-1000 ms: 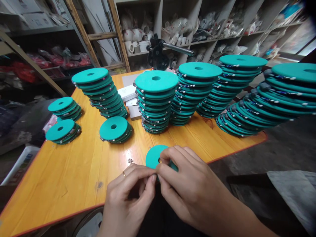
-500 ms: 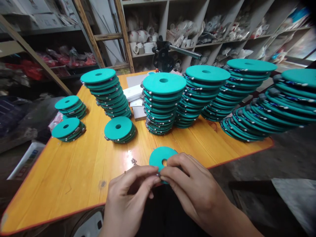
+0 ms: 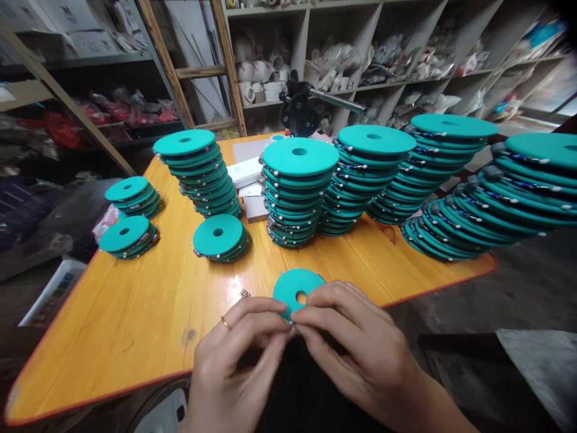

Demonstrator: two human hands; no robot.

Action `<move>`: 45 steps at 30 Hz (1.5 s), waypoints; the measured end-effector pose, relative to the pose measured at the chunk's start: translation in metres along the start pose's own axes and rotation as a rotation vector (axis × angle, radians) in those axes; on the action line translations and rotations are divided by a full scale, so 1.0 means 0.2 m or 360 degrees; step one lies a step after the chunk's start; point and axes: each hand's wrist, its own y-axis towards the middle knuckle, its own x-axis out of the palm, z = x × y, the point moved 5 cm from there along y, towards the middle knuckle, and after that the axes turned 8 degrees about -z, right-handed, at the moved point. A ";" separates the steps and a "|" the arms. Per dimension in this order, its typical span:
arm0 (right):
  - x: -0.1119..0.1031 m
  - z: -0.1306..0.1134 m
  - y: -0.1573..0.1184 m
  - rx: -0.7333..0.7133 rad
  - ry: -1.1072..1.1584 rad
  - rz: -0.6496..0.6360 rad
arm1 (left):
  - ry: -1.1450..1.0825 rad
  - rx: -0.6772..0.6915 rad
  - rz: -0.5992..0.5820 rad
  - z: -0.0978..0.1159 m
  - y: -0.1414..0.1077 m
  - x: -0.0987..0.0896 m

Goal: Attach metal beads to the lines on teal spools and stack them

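A round teal foam line spool [image 3: 291,285] with a hole in its middle lies near the table's front edge. My right hand [image 3: 356,337] covers its right side, fingers closed on its near rim. From the left, my left hand [image 3: 243,343], with a ring on one finger, has thumb and fingertips pinched at that same rim, nearly touching the right fingertips. Whatever small piece sits between the left fingertips is hidden. Just beyond the left hand lies a little cluster of small dark metal pieces [image 3: 244,293].
Tall stacks of teal spools stand across the table [image 3: 148,313], such as the centre stack [image 3: 300,159] and the leaning right stack [image 3: 541,150]. Shorter stacks [image 3: 219,234] are at the left. Behind are a black clamp-like device [image 3: 297,108], a white box [image 3: 244,171] and shelves.
The left fingers have closed in over the near rim, and the ring has come into view. My right hand has barely moved. The view has shifted slightly.
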 end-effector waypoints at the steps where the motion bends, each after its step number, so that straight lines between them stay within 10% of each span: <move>1: 0.00 -0.01 0.00 -0.0006 -0.0024 0.0002 | 0.0039 0.0017 -0.0003 0.00 -0.01 0.00; 22: 0.01 -0.03 -0.05 0.0043 -0.0081 -0.0087 | 0.0254 -0.0040 -0.0192 0.01 -0.07 -0.05; 34: 0.06 0.12 -0.19 0.0491 -0.0297 -0.0035 | 0.0285 0.0101 -0.0173 0.00 -0.12 -0.02; 45: 0.05 0.02 -0.06 0.0168 0.0080 0.0038 | 0.0459 0.0543 -0.0161 0.15 -0.10 -0.10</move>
